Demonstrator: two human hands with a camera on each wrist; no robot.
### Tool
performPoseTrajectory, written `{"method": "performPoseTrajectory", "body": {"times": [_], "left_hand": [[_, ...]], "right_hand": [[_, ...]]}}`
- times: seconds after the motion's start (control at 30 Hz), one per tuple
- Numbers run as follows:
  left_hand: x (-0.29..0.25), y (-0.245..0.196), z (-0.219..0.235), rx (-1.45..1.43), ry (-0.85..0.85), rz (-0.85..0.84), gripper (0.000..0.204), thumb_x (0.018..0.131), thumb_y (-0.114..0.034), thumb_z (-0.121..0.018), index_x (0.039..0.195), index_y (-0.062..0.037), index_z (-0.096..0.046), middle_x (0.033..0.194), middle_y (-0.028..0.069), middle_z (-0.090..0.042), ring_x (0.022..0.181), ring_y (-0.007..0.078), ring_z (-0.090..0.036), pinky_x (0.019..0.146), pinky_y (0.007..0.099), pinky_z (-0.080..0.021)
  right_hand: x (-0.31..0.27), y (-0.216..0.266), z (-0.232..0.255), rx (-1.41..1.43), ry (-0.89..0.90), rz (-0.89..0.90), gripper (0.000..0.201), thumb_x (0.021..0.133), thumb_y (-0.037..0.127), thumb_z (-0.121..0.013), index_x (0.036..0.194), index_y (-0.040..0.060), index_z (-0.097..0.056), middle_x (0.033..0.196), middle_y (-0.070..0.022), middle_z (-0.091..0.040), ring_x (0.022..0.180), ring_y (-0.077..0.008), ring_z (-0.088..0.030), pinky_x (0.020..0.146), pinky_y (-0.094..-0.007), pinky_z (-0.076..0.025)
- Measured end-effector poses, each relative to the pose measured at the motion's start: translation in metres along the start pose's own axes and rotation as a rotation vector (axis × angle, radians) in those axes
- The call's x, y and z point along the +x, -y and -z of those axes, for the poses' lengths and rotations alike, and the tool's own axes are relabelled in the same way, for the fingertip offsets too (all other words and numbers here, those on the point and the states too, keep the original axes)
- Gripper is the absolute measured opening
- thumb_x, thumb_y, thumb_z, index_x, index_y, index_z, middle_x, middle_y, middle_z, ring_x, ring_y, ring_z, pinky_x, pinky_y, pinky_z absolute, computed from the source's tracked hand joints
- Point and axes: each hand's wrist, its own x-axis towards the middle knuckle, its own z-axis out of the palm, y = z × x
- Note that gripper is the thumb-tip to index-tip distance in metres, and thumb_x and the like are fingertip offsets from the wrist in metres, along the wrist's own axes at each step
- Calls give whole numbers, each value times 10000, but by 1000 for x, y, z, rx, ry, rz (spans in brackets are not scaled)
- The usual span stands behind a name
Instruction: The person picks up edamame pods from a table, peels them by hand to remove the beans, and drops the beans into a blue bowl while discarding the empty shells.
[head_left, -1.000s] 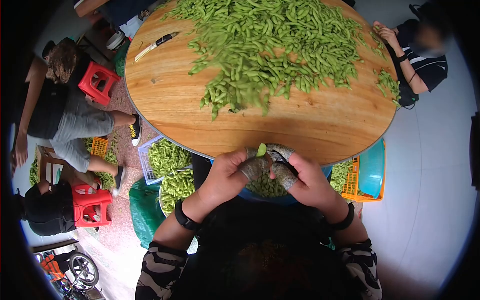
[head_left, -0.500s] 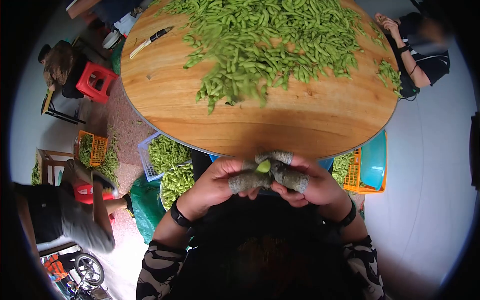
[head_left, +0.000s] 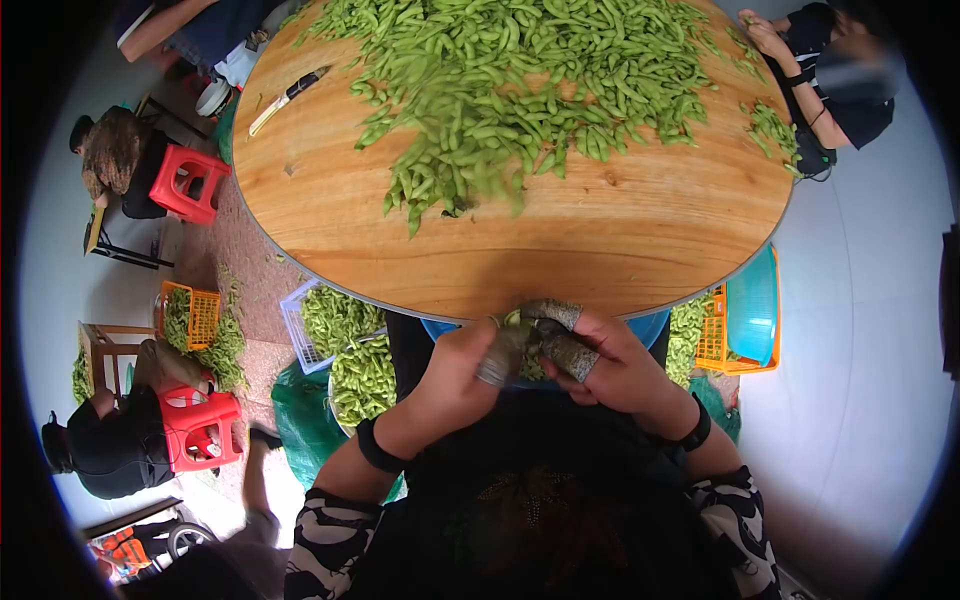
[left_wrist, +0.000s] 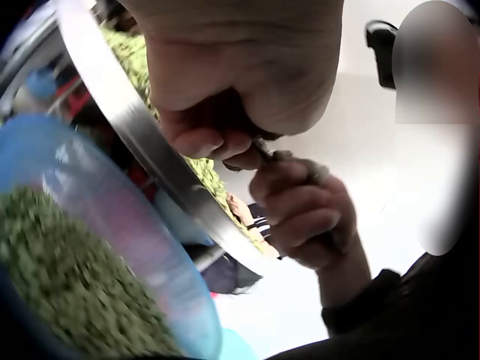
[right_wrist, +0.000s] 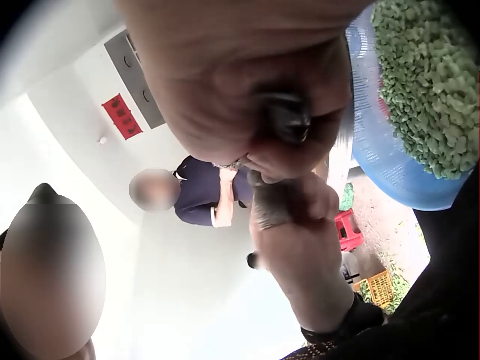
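Both hands meet just off the near edge of the round wooden table (head_left: 400, 255), with grey coverings on several fingertips. Curled fingers of my left hand (head_left: 465, 368) pinch a green pod (head_left: 514, 318), mostly hidden and blurred. My right hand (head_left: 622, 368) touches the left at the fingertips; in the right wrist view a dark shiny object (right_wrist: 291, 118) lies inside its curled grip. Below the hands is a blue basin (left_wrist: 176, 259) holding small green beans (left_wrist: 75, 281). A large heap of pods (head_left: 560, 60) covers the far part of the table.
A knife (head_left: 288, 100) lies at the table's left. Beside my legs stand a pale crate of pods (head_left: 300, 325), a bowl of pods (head_left: 362, 380) and, on the right, an orange crate (head_left: 712, 340) with a teal basket (head_left: 752, 310). People sit around; red stools (head_left: 190, 183) stand left.
The pod between the fingers shows less than before, and my left hand has shifted slightly right and turned. At the left, a walking person has moved down toward the lower edge.
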Motion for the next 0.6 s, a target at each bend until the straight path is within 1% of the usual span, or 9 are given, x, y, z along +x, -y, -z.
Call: {"method": "performPoseTrajectory", "body": {"times": [0.03, 0.1, 0.13, 0.2, 0.3, 0.33, 0.4, 0.5, 0.6], "left_hand": [[1, -3, 5, 1, 5, 0, 61, 892, -79, -567, 883, -24, -542, 693, 84, -528, 572, 203, -515, 552, 331, -443], [3, -12, 17, -779, 185, 628, 27, 877, -34, -556, 897, -32, -538, 773, 141, -586, 668, 245, -571, 600, 339, -463], [2, -12, 17, -780, 180, 632, 27, 877, -34, -556, 897, -32, -538, 773, 141, -586, 668, 245, -571, 600, 339, -463], [-1, -10, 14, -256, 286, 297, 19, 896, -26, -516, 897, -13, -530, 767, 131, -581, 698, 255, -582, 637, 351, -465], [-3, -10, 4, -110, 312, 154, 102, 951, -107, -496, 907, -28, -542, 760, 24, -549, 704, 142, -514, 665, 282, -440], [-3, -13, 5, -109, 313, 148, 102, 951, -107, -496, 907, -28, -542, 760, 24, -549, 704, 142, -514, 665, 282, -440], [-2, -18, 9, -27, 346, 261, 26, 875, -21, -526, 881, 4, -522, 782, 172, -575, 733, 333, -585, 654, 379, -464], [-10, -12, 10, 165, 250, 159, 46, 829, -15, -556, 864, 0, -529, 771, 206, -570, 723, 402, -579, 631, 409, -471], [-17, -10, 12, 259, 157, 186, 62, 784, -16, -586, 823, -3, -539, 726, 201, -556, 694, 428, -572, 598, 435, -470]], "right_hand": [[-2, 0, 2, 4, -3, 2, 312, 953, 71, -479, 1262, 83, -522, 784, 26, -550, 540, -24, -434, 466, -182, -362], [-5, 1, 7, 71, 74, -35, 316, 957, 80, -483, 1270, 87, -528, 796, 34, -562, 578, -47, -477, 498, -217, -406], [1, -7, 8, 72, 78, -39, 316, 957, 80, -483, 1270, 87, -528, 796, 34, -562, 578, -47, -477, 498, -217, -406], [16, -27, 10, -380, -132, 581, 309, 926, 109, -554, 1233, 76, -563, 785, -12, -588, 596, -128, -546, 556, -265, -457], [14, -11, 18, -789, -104, 559, 333, 833, 134, -658, 1152, 51, -612, 824, -101, -622, 649, -256, -615, 636, -322, -504], [11, -6, 14, -793, -107, 563, 333, 833, 134, -658, 1152, 51, -612, 824, -101, -622, 649, -256, -615, 636, -322, -504], [6, -3, 3, -1150, -269, 609, 329, 730, 136, -705, 1034, 27, -637, 855, -164, -618, 702, -323, -633, 635, -358, -526], [2, -20, -1, -1266, -400, 482, 275, 702, 155, -736, 888, 7, -598, 890, -178, -623, 748, -360, -619, 637, -401, -523], [-7, -20, 3, -1348, -380, 505, 282, 694, 133, -728, 925, 18, -613, 860, -163, -616, 741, -349, -624, 621, -420, -518]]}}
